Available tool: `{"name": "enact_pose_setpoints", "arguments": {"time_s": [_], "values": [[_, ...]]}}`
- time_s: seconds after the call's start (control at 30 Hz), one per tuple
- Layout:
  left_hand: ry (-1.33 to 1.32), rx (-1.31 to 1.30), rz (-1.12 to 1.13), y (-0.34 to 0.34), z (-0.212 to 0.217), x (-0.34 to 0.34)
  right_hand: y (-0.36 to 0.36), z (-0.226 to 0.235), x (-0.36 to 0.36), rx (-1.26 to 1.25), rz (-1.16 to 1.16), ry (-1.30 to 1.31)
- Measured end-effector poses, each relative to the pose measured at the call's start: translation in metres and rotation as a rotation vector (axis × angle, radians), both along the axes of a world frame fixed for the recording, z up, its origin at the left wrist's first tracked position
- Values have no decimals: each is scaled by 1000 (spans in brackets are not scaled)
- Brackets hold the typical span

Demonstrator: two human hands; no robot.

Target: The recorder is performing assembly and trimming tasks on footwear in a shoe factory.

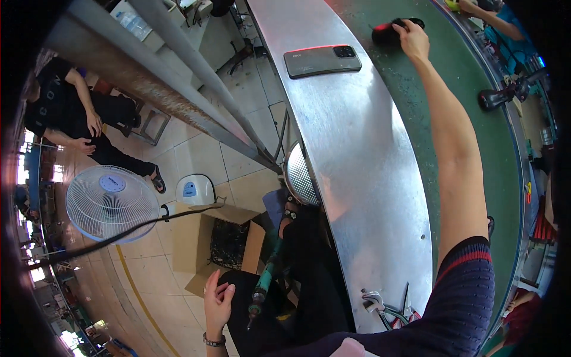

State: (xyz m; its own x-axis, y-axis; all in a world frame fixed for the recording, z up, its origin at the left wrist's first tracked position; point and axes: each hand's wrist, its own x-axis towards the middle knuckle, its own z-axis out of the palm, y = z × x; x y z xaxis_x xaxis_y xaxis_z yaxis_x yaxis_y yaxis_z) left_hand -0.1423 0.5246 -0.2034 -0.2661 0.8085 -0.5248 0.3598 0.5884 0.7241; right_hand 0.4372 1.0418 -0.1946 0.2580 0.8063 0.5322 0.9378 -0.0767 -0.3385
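Observation:
My right hand reaches far over the green conveyor belt, its fingers closed on a black object with a red patch. That object is blurred and partly covered, so its kind is unclear. Low on the left, my left hand is held above my lap, fingers loosely bent and apart, with nothing in it. Just right of it hangs a green electric screwdriver, bit pointing down, apart from the hand.
A phone lies on the metal ledge; pliers lie at its near end. Below stand an open carton with dark contents and a fan. Another black item is at the belt's far edge. A person sits at left.

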Motion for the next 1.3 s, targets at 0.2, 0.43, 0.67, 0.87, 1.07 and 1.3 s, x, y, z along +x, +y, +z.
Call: {"name": "enact_pose_setpoints", "arguments": {"time_s": [0.2,0.43,0.67,0.87,1.07,1.3], "values": [[-21,97,-70,-19,34,14,-115,70,46,10,121,412],[-99,374,-280,-20,86,61,-315,210,-63,-77,548,650],[-512,657,-874,-20,150,144,-486,261,-187,-239,752,945],[-1107,167,-502,-77,115,113,-537,206,-255,-469,800,1196],[-1305,400,-467,-142,48,69,-577,175,-277,-443,1019,906],[-1339,-355,-226,-163,22,53,-587,175,-296,-559,1164,872]]}}
